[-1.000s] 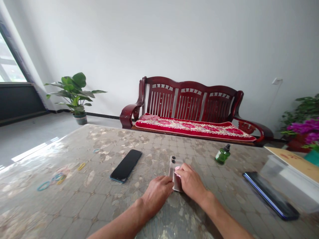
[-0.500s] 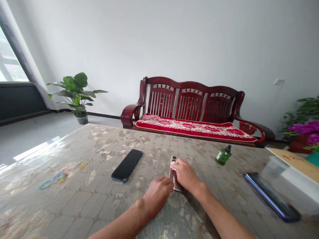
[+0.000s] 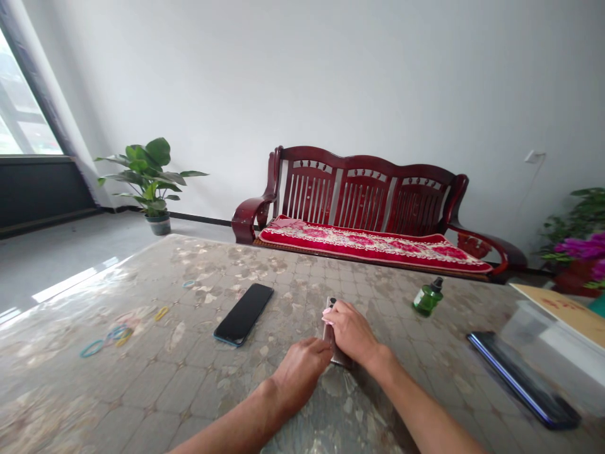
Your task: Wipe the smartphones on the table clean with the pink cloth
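Note:
A smartphone [image 3: 341,360] with a pinkish-bronze back lies camera side up on the table in front of me. My left hand [image 3: 302,364] is closed at its left edge, fingertips gripping it near the lower end. Over the phone's upper part, my right hand [image 3: 352,329] pinches a small pale pink piece [image 3: 326,315] against the back, just below the camera lenses. That piece looks like a cloth or tissue, though most of it is hidden under the fingers. Left of my hands rests a second smartphone [image 3: 244,314], its dark screen facing up.
A green spray bottle [image 3: 428,297] stands to the right. Further right are a blue-edged phone [image 3: 522,378] and a clear plastic box [image 3: 539,340] with a tan sheet on top. Several coloured bands [image 3: 92,349] lie at left on the patterned tablecloth [image 3: 155,378]. Beyond is a wooden bench [image 3: 363,195].
The whole view has shifted slightly, so things appear a little further right. Both hands keep nearly the same place on the phone.

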`<state>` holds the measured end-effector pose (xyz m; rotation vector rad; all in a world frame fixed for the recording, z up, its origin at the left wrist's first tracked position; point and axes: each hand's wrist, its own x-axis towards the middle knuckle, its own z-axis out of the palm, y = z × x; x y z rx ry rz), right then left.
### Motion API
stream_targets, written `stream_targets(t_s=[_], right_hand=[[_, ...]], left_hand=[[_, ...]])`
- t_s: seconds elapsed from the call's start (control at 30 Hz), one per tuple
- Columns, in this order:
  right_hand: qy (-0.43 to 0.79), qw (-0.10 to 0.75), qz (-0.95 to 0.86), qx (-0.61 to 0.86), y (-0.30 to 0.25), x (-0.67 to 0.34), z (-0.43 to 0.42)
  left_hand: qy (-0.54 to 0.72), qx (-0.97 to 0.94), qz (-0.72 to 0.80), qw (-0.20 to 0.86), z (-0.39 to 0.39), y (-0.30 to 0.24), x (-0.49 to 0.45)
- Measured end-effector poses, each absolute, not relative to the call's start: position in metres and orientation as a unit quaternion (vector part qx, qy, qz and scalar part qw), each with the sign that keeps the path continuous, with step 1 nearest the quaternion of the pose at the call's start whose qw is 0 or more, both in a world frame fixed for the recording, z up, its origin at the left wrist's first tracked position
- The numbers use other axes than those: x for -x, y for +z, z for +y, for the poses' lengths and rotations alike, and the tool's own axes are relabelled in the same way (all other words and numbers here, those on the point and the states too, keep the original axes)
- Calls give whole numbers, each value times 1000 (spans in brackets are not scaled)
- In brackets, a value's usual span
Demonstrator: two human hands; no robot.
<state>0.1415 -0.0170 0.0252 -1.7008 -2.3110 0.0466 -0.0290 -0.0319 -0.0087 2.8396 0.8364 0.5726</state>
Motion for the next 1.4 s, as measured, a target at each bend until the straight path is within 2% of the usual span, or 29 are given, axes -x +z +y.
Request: stream_targets(t_s=[0.27, 0.53, 0.83, 1.1, 1.4], right_hand=[[50, 130, -821, 554, 29, -142, -54], [29, 126, -787, 603, 28, -155, -33], [52, 144, -807, 570, 30, -157, -64], [51, 162, -762, 625, 22, -167, -33], [67, 170, -779, 599, 24, -165, -68]], left_hand=[[188, -935, 289, 79, -30, -12, 26], [216, -933, 280, 60, -28, -19, 28], [190, -935, 292, 57, -28, -13, 28], [201, -935, 290, 46, -29, -12, 30], [188, -937, 292, 45, -29, -13, 30]])
